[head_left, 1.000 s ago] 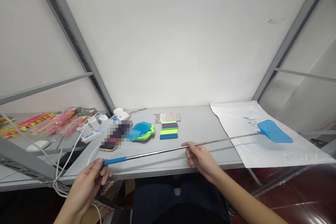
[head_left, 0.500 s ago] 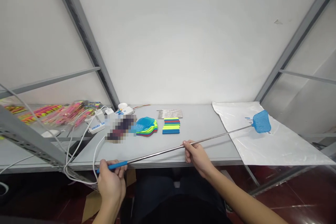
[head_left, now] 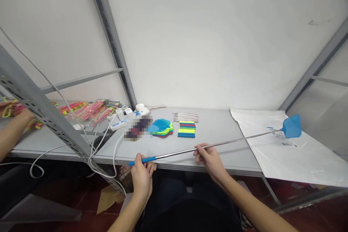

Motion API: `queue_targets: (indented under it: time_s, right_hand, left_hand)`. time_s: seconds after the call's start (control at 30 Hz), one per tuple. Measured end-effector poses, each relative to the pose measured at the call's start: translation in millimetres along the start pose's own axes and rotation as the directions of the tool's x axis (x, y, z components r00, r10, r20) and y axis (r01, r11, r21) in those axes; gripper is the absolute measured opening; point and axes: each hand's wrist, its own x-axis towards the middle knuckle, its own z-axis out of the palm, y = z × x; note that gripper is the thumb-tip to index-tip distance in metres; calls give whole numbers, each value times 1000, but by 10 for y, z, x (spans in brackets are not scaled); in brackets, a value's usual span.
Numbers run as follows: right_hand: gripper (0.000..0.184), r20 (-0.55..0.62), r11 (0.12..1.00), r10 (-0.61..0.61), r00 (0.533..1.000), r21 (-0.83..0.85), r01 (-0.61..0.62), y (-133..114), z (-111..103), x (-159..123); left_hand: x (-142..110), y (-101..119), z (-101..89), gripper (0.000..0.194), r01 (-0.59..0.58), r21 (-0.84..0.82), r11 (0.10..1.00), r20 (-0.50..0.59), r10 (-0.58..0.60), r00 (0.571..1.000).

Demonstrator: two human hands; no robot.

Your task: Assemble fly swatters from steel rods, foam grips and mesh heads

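White plastic sheet (head_left: 272, 161): small printing, unreadable here
Blue print (head_left: 270, 128): a short mark on the sheet, seemingly lettering, too small to read
Dark print (head_left: 289, 144): tiny lines on the sheet, near the head of the blue swatter (head_left: 292, 126), illegible

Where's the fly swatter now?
In the head view, the swatter is held at the table's front: the left hand grips its blue handle, the right hand its rod, and its head hangs over the white sheet at right.
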Motion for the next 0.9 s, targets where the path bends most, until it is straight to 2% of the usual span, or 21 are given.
queue_targets:
  time_s: [0.13, 0.23, 0.37, 0.43, 0.5, 0.6, 0.7, 0.73, 0.8, 0.9]
  right_hand:
    - [26, -14, 999, -32, 999, 1, 32, -55, -8, 15]
    - [25, -3, 999, -47, 999, -7, 47, -108, 71, -5]
    - [20, 31, 996, -75, 997, -36, 76, -233, 209, -40]
    - [16, 25, 995, -94, 995, -43, 95, -321, 207, -43]
    - [14, 25, 995, -95, 995, -32, 95, -417, 125, -37]
    - [18, -4, 994, -100, 995, 40, 100, -581, -130, -19]
    - [33, -142, 970, -135, 981, 185, 160, -769, -455, 22]
    - [34, -217, 943, -108, 970, 288, 169, -824, -552, 41]
    - [34, -292, 886, -18, 956, 439, 150, -899, -690, 79]
    - [36, -320, 846, 65, 945, 519, 117, -898, -714, 118]
  left_hand:
    - [49, 17, 164, 37, -43, -37, 998, -31, 42, 999]
    - [-10, -27, 386, 38, -47, -50, 998, -18, 46, 999]
    - [-231, -199, 709, 45, 34, -39, 999, 103, -30, 994]
    - [-332, -256, 798, 47, 64, -27, 998, 140, -59, 988]
    - [-398, -253, 814, 48, 68, -13, 998, 178, -64, 982]
    - [-420, -150, 747, 48, 24, -23, 999, 235, -18, 972]
    - [-349, -14, 662, 45, -23, -58, 998, 188, 33, 982]
    - [-313, 19, 642, 45, -36, -65, 997, 159, 46, 986]
    - [-239, 56, 618, 44, -60, -72, 996, 118, 68, 991]
    - [-163, 52, 610, 43, -72, -79, 994, 91, 79, 993]
